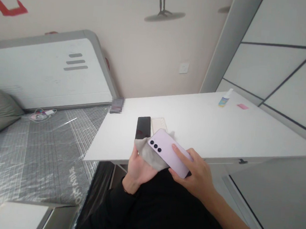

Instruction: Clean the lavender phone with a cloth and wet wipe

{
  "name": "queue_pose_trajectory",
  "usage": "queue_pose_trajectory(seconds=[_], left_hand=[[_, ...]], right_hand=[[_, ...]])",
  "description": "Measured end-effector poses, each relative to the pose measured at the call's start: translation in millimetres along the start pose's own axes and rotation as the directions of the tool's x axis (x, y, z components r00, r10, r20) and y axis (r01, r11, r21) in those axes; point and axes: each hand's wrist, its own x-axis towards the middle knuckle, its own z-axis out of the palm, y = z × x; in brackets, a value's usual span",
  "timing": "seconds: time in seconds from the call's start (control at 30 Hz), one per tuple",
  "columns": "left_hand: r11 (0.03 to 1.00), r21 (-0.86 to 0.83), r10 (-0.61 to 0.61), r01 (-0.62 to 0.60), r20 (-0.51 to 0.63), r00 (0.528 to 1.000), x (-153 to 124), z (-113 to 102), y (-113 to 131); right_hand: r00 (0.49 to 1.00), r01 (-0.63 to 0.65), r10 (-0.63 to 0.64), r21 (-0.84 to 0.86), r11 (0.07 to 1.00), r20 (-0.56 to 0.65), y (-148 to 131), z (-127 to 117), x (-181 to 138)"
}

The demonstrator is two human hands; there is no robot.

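Right hand point(196, 174) fingers grasping lilac phone point(169, 151); left hand point(138, 164) clenched on grey cloth point(149, 155). Risk: phone held off surface point(207, 126) near edge, may slip, drop.

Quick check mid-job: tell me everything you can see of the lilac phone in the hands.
The lilac phone is a slim slab with rounded corners and a smooth matte-looking back that faces up, showing three dark camera lenses in a row near its upper left end. It lies tilted, above the near edge of the white table. The right hand grips its lower end, one finger on the back. A grey cloth, held by the left hand, lies under its lens end. Its screen is hidden.
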Motion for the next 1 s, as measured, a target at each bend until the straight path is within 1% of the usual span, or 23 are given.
queue_pose_trajectory(seconds=[0.07,0.1,0.17,0.3,0.33,0.4,0.47,0.5,0.57,0.63,0.67,0.73,0.8,0.83,0.97,1.0], left_hand=[[0.997,0.017,-0.074,0.074,0.024,0.997,-0.8,0.1,-3.6],[0.996,0.026,-0.089,0.088,0.024,0.996,-0.8,0.8,-4.0],[0.997,0.028,-0.069,0.069,0.002,0.998,-0.1,3.9,-2.2],[0.999,-0.021,0.045,-0.047,-0.073,0.996,2.8,13.0,-3.2],[0.998,-0.03,0.047,-0.05,-0.087,0.995,3.1,14.9,-5.9],[0.999,-0.031,0.011,-0.014,-0.095,0.995,2.8,17.4,-11.0],[1.0,-0.011,-0.027,0.026,-0.09,0.996,1.8,19.0,-11.8],[1.0,0.0,-0.02,0.02,-0.089,0.996,1.4,19.8,-10.1],[0.999,0.005,0.043,-0.043,-0.096,0.994,0.5,21.5,-5.3],[0.992,-0.008,0.127,-0.129,-0.121,0.984,-0.5,22.8,-2.5],[0.988,-0.013,0.149,-0.152,-0.132,0.98,-1.2,23.0,-2.6],[0.991,-0.007,0.131,-0.133,-0.134,0.982,-3.1,21.8,-3.9],[0.996,0.018,0.089,-0.088,-0.11,0.99,-4.8,19.6,-3.4],[0.996,0.032,0.092,-0.089,-0.096,0.991,-5.2,18.6,-1.6],[0.976,0.059,0.215,-0.211,-0.072,0.974,-2.8,18.7,8.7],[0.974,0.063,0.222,-0.218,-0.074,0.972,-1.8,19.2,10.3]], right_hand=[[1.0,-0.024,0.024,-0.006,1.0,0.003,-1.4,0.1,0.9],[1.0,-0.028,0.028,-0.011,1.0,0.005,-2.2,0.1,1.1],[1.0,-0.019,0.019,-0.019,1.0,0.004,-3.9,-0.2,1.5],[1.0,-0.006,0.006,-0.035,0.999,0.004,-6.5,-1.0,4.6],[1.0,-0.008,0.008,-0.041,0.999,-0.005,-7.0,-1.0,5.9],[1.0,-0.018,0.017,-0.054,0.998,-0.024,-7.9,-0.8,8.0],[0.999,-0.029,0.027,-0.063,0.998,-0.033,-8.9,0.0,8.4],[0.999,-0.035,0.033,-0.059,0.998,-0.03,-9.4,0.8,8.0],[0.999,-0.048,0.047,-0.039,0.998,-0.022,-10.2,2.7,6.7],[0.998,-0.053,0.053,-0.019,0.998,-0.023,-10.7,4.6,6.0],[0.998,-0.05,0.05,-0.016,0.999,-0.028,-10.8,5.3,6.3],[0.999,-0.034,0.033,-0.02,0.999,-0.036,-10.5,5.5,7.5],[0.999,-0.013,0.012,-0.015,1.0,-0.035,-9.8,4.1,8.5],[1.0,-0.001,0.001,-0.009,1.0,-0.031,-9.3,3.1,8.5],[1.0,0.031,-0.03,0.008,1.0,-0.006,-6.5,-0.4,5.9],[1.0,0.028,-0.028,0.005,1.0,-0.001,-5.9,-0.9,5.0]])
